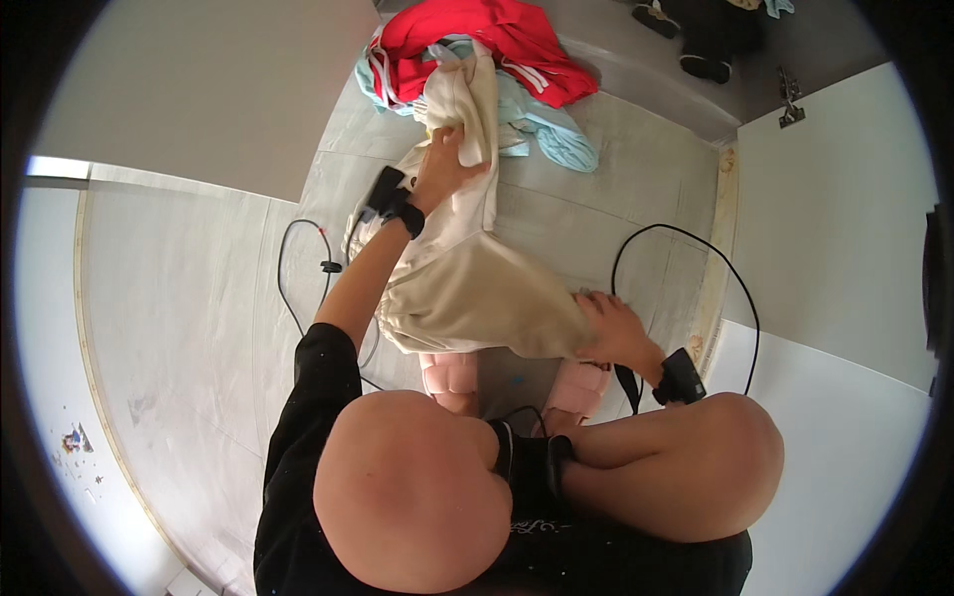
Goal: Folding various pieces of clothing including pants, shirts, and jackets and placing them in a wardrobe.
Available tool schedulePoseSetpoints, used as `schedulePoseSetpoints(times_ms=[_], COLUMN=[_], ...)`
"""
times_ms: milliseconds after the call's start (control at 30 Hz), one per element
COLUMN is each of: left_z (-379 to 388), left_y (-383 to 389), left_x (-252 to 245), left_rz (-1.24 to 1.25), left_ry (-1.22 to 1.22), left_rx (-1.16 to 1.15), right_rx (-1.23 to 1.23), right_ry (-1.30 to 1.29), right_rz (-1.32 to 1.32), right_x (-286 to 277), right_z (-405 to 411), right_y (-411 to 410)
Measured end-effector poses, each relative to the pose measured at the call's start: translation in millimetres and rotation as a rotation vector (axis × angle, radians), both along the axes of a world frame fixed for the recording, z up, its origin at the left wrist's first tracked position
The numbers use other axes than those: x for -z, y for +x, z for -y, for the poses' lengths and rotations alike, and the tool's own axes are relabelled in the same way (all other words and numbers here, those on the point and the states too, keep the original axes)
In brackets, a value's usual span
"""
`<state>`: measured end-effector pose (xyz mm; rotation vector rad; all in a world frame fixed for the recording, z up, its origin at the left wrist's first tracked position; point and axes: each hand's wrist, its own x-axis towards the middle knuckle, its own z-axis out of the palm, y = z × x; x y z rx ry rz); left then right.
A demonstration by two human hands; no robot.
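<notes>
A pair of beige trousers (477, 298) with a gathered waistband lies on the floor before me, its legs spread apart. My left hand (447, 167) rests on the farther leg, thumb apart from the fingers and no cloth plainly pinched between them. At the end of the nearer leg, my right hand (615, 328) touches the cloth, slightly blurred; whether it grips the hem I cannot tell. The farther leg reaches onto a heap of clothes, with a red garment with white stripes (484, 22) over light blue cloth (559, 138).
Pink slippers (449, 375) are on my feet, just below the trousers. Black cables loop on the left (279, 261) and right (719, 249). Cabinet doors stand at the upper left (201, 89) and right (827, 223). Dark shoes (704, 68) sit inside the cabinet.
</notes>
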<state>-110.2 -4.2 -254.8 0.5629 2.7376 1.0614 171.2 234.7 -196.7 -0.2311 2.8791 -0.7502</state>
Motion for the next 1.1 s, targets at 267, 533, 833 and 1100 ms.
schedulePoseSetpoints(times_ms=[267, 533, 833, 1100], left_z=[80.4, 168.3, 187.8, 226.9], left_y=[125.2, 204.9, 211.5, 225.7], left_x=[-47.2, -39.1, -72.8, -36.9], left_rz=[-0.188, -0.174, 0.429, 0.735], left_ry=[-0.172, -0.410, 0.571, 0.662], left_rx=[0.336, 0.403, -0.572, -0.976], right_rx=[0.035, 0.063, 0.125, -0.210], right_ry=[0.127, 0.053, -0.023, -0.448], right_rz=[0.072, -0.023, -0.246, -0.495], right_x=[-43.3, 11.5, -74.1, -70.4], right_z=[16.1, -9.9, -43.6, 59.7], right_y=[42.9, 66.8, -68.0, -326.2])
